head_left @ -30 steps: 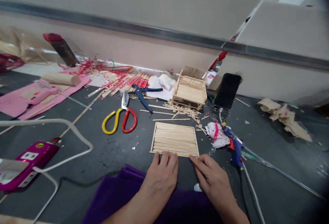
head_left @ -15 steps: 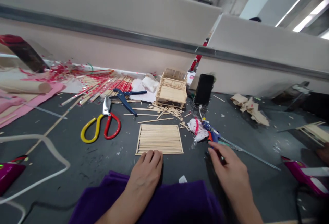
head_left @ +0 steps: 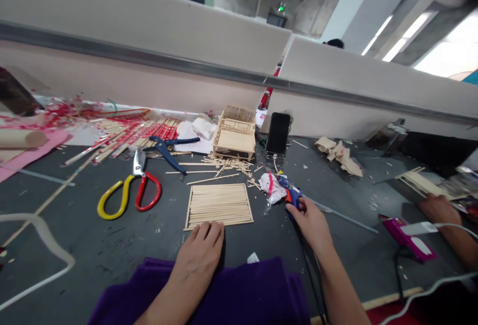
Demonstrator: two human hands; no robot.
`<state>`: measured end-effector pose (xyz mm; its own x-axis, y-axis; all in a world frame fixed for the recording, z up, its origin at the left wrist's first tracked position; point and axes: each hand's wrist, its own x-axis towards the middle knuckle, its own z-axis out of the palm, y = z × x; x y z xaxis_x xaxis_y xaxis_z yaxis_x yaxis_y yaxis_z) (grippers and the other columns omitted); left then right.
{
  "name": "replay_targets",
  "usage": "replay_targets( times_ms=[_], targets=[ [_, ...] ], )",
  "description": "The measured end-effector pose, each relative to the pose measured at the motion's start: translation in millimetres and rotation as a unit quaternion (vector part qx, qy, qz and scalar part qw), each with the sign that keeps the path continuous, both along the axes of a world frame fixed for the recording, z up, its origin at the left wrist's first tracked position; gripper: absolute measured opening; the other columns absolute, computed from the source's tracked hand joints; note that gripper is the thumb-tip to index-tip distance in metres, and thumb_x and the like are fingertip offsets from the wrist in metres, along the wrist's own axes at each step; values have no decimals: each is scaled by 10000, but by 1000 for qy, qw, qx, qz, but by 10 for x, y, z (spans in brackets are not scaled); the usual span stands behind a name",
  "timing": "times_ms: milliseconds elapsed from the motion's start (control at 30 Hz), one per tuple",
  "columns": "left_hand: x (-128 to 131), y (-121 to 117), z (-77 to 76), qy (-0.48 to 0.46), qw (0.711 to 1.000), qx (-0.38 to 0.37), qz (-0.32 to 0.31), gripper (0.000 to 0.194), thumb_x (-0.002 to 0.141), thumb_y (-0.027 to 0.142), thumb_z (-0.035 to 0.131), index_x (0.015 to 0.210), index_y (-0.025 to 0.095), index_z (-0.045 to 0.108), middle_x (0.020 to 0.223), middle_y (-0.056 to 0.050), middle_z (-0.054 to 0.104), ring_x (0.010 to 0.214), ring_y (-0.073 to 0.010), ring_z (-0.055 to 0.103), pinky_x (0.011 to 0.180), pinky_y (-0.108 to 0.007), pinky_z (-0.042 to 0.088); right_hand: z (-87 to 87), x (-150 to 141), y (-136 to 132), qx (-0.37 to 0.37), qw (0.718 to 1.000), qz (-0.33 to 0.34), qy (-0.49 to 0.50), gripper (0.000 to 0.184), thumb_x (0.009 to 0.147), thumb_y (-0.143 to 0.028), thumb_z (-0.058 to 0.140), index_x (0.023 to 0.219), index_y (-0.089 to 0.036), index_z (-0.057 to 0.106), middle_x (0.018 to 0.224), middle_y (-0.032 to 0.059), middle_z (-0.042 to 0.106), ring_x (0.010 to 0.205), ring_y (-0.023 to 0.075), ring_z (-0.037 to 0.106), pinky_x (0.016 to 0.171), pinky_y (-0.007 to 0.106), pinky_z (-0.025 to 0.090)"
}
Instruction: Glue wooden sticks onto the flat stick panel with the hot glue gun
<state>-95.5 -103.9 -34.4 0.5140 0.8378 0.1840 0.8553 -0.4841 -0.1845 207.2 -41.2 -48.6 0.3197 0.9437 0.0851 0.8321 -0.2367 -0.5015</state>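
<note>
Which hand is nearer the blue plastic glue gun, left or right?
Right. The right hand touches the glue gun; the left hand is farther left, at the near edge of the pale rectangular wooden-stick panel.

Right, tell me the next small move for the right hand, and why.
Probably lift the blue glue gun: the right hand is at its handle, while the left hand rests at the near edge of the stick panel, likely able to steady it.
</note>
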Motion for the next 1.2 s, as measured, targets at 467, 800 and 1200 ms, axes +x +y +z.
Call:
replay_targets(
  times_ms=[467,800,1200],
  targets=[
    [-20,7,2,-31,999,-12,-10,421,820,-28,401,1184,103,566,985,-97,600,893,-207,537,795,-347,503,176,-17,23,113,939,-108,306,486,669,-391,654,1068,-141,532,869,63,652,718,192,608,633,292,475],
    [-19,5,-10,-6,1000,-3,-8,450,796,-58,409,1194,91,560,988,-88,615,914,-205,554,810,-335,518,368,-112,9,-57,756,-98,645,118,727,-210,672,791,-145,598,625,24,657,455,96,560,422,183,461],
    [-33,22,-48,-6,999,-48,-2,472,806,-58,411,1242,68,539,1043,-103,617,959,-212,551,849,-345,523,375,-147,64,-93,702,-135,693,27,774,-123,574,758,-139,560,528,12,595,396,85,524,398,168,444]
  ],
)
